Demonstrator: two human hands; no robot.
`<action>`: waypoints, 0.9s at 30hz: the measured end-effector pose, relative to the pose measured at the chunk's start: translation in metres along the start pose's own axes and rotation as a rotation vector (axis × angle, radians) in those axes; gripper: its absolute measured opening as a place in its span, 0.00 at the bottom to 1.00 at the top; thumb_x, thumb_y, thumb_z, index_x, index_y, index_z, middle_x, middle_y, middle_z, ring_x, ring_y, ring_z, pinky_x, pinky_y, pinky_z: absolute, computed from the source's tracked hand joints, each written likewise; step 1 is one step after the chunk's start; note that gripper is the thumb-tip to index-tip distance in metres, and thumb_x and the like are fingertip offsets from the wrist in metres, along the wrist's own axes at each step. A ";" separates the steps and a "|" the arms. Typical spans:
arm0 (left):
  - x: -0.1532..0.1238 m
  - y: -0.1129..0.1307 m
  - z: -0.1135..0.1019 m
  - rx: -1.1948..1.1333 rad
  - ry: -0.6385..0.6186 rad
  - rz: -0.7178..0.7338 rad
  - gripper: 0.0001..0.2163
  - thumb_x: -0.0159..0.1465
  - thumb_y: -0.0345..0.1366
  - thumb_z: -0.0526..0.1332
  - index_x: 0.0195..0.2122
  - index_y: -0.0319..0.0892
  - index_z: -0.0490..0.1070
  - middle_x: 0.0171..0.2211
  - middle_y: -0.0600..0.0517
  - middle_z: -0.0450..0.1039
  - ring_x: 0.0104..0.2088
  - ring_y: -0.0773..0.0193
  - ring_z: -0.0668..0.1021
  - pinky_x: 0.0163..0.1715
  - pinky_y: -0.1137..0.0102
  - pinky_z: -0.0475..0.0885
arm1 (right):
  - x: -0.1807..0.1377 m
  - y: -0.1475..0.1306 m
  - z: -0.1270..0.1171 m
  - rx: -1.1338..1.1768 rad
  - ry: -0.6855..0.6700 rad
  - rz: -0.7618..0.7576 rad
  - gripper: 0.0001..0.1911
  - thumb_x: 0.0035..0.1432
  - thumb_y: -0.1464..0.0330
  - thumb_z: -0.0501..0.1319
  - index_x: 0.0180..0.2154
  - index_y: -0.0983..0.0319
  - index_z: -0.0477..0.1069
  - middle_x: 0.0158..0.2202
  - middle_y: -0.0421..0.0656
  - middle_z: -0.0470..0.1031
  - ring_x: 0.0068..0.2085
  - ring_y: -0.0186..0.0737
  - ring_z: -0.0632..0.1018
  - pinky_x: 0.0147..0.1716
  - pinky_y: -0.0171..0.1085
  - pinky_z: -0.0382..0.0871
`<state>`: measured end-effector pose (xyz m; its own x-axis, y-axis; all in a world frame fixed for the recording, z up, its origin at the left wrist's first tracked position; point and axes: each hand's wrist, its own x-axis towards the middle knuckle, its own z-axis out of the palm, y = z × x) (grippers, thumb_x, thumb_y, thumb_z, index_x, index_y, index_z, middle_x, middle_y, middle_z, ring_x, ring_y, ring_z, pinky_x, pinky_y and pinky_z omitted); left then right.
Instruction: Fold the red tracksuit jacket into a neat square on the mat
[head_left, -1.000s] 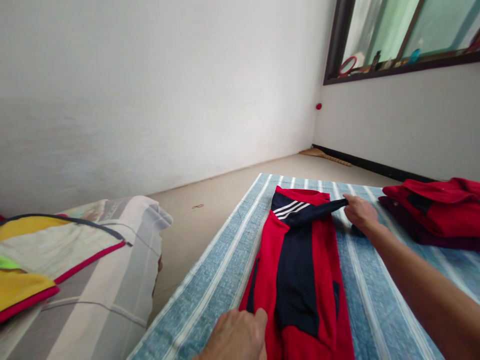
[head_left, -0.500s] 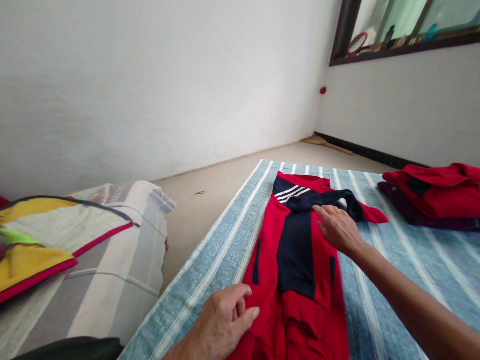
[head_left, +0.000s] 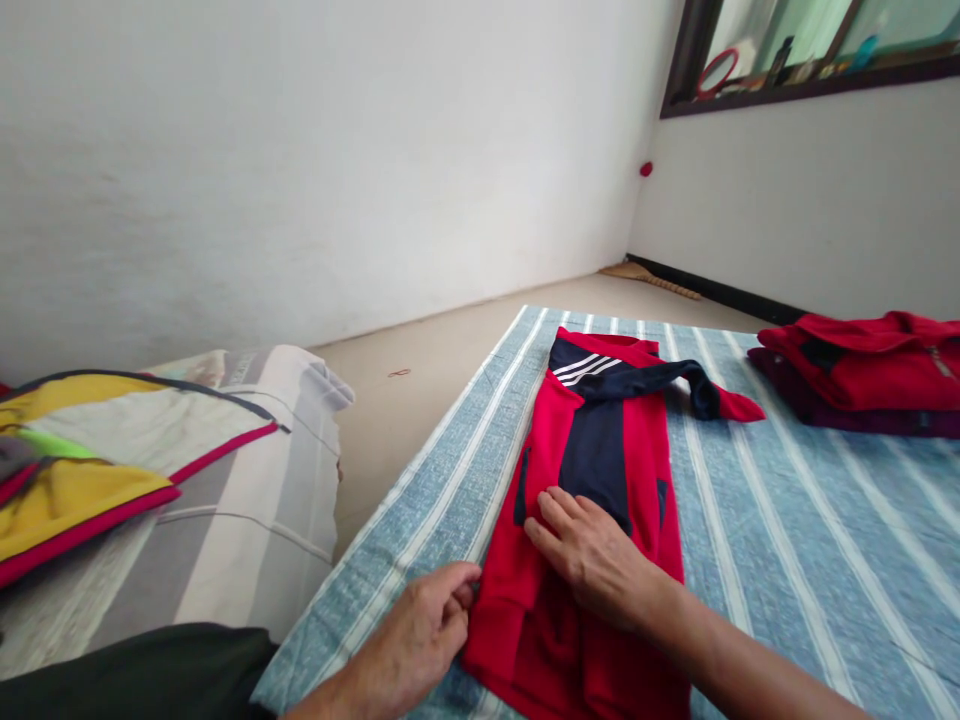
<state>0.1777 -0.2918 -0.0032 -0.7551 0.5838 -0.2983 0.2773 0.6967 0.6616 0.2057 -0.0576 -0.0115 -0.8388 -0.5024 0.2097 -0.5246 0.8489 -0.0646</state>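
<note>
A red and navy jacket [head_left: 600,450] with white stripes lies folded lengthwise on a blue striped mat [head_left: 787,540]. One sleeve trails off to the right at its far end. My right hand [head_left: 589,555] lies flat on the near part of the jacket, fingers stretched out. My left hand [head_left: 416,640] pinches the jacket's near left edge with curled fingers.
A stack of folded red and maroon clothes [head_left: 862,370] sits at the mat's far right. A pile of bedding in grey, yellow and red [head_left: 150,480] lies on the left. Bare floor runs to the white walls; a window ledge with small items is at top right.
My right hand let go of the sleeve at the far end and slid down the jacket toward me. My left hand shifted to grip the near left edge. The view dipped slightly.
</note>
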 end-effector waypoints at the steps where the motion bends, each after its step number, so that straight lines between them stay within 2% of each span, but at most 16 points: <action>1: -0.004 -0.002 0.001 -0.009 -0.007 0.002 0.18 0.55 0.28 0.51 0.46 0.40 0.69 0.33 0.53 0.74 0.30 0.66 0.75 0.31 0.74 0.71 | 0.000 -0.002 0.003 -0.019 0.022 0.003 0.11 0.63 0.73 0.53 0.47 0.65 0.65 0.45 0.52 0.69 0.48 0.48 0.68 0.40 0.42 0.66; 3: -0.012 -0.005 0.006 0.021 0.000 0.003 0.28 0.51 0.28 0.55 0.56 0.41 0.62 0.41 0.50 0.75 0.36 0.63 0.77 0.35 0.72 0.73 | 0.002 -0.001 0.009 -0.030 0.068 -0.009 0.12 0.63 0.73 0.52 0.47 0.66 0.65 0.47 0.54 0.68 0.51 0.51 0.66 0.41 0.43 0.66; 5: -0.018 -0.008 0.014 0.077 0.043 0.002 0.36 0.48 0.30 0.60 0.61 0.41 0.56 0.49 0.46 0.73 0.43 0.58 0.76 0.41 0.68 0.74 | 0.004 0.003 0.011 0.024 0.109 -0.020 0.09 0.63 0.74 0.51 0.43 0.65 0.67 0.45 0.53 0.69 0.50 0.48 0.67 0.42 0.42 0.67; 7: -0.018 -0.013 0.026 0.125 0.118 0.019 0.39 0.48 0.34 0.65 0.62 0.39 0.54 0.53 0.42 0.70 0.49 0.53 0.75 0.46 0.63 0.73 | 0.007 0.009 0.009 0.115 0.150 -0.015 0.08 0.62 0.75 0.51 0.38 0.63 0.68 0.42 0.49 0.70 0.46 0.43 0.69 0.43 0.40 0.67; 9: -0.014 -0.019 0.040 0.174 0.231 0.083 0.37 0.51 0.39 0.65 0.62 0.36 0.54 0.54 0.39 0.68 0.51 0.50 0.74 0.49 0.61 0.72 | 0.009 0.014 0.004 0.192 0.183 -0.012 0.08 0.60 0.77 0.52 0.36 0.63 0.68 0.40 0.47 0.70 0.44 0.41 0.70 0.44 0.39 0.67; 11: -0.008 -0.027 0.053 0.226 0.335 0.165 0.33 0.57 0.40 0.61 0.62 0.35 0.53 0.54 0.37 0.68 0.52 0.51 0.74 0.49 0.61 0.72 | 0.010 0.018 -0.001 0.236 0.206 -0.022 0.09 0.59 0.78 0.52 0.35 0.63 0.68 0.39 0.46 0.71 0.44 0.40 0.70 0.45 0.38 0.67; 13: -0.003 -0.035 0.061 0.256 0.381 0.238 0.30 0.59 0.36 0.56 0.62 0.36 0.50 0.51 0.39 0.71 0.48 0.54 0.77 0.46 0.63 0.74 | 0.009 0.021 -0.006 0.265 0.212 -0.030 0.10 0.57 0.79 0.52 0.35 0.63 0.68 0.39 0.47 0.71 0.45 0.41 0.70 0.45 0.38 0.67; 17: -0.002 -0.044 0.061 0.330 0.376 0.340 0.32 0.53 0.26 0.51 0.61 0.37 0.51 0.42 0.44 0.77 0.40 0.56 0.80 0.39 0.66 0.76 | 0.004 0.023 -0.006 0.303 0.179 -0.033 0.11 0.55 0.81 0.50 0.36 0.63 0.67 0.38 0.46 0.71 0.45 0.41 0.70 0.46 0.38 0.67; 21: -0.005 -0.040 0.054 0.427 0.337 0.279 0.32 0.49 0.24 0.50 0.59 0.37 0.55 0.37 0.45 0.78 0.35 0.56 0.80 0.35 0.65 0.75 | -0.004 0.021 0.002 0.311 0.155 -0.019 0.10 0.54 0.80 0.52 0.35 0.63 0.67 0.38 0.46 0.71 0.45 0.41 0.70 0.47 0.40 0.66; 24: -0.005 -0.035 0.053 0.423 0.290 0.215 0.30 0.50 0.25 0.50 0.57 0.39 0.58 0.37 0.46 0.77 0.37 0.57 0.79 0.38 0.67 0.74 | -0.009 0.018 0.008 0.310 0.161 -0.009 0.09 0.54 0.79 0.53 0.35 0.62 0.67 0.38 0.46 0.72 0.45 0.42 0.70 0.46 0.40 0.67; 27: -0.004 -0.033 0.053 0.444 0.349 0.326 0.32 0.49 0.24 0.50 0.58 0.39 0.57 0.39 0.45 0.76 0.39 0.55 0.79 0.39 0.67 0.74 | -0.009 0.016 0.010 0.308 0.208 -0.002 0.10 0.55 0.79 0.53 0.36 0.62 0.67 0.39 0.46 0.72 0.46 0.41 0.71 0.45 0.40 0.68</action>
<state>0.2029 -0.2953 -0.0603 -0.7186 0.6768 0.1600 0.6874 0.6563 0.3111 0.2036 -0.0408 -0.0247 -0.8067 -0.4334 0.4018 -0.5723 0.7425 -0.3481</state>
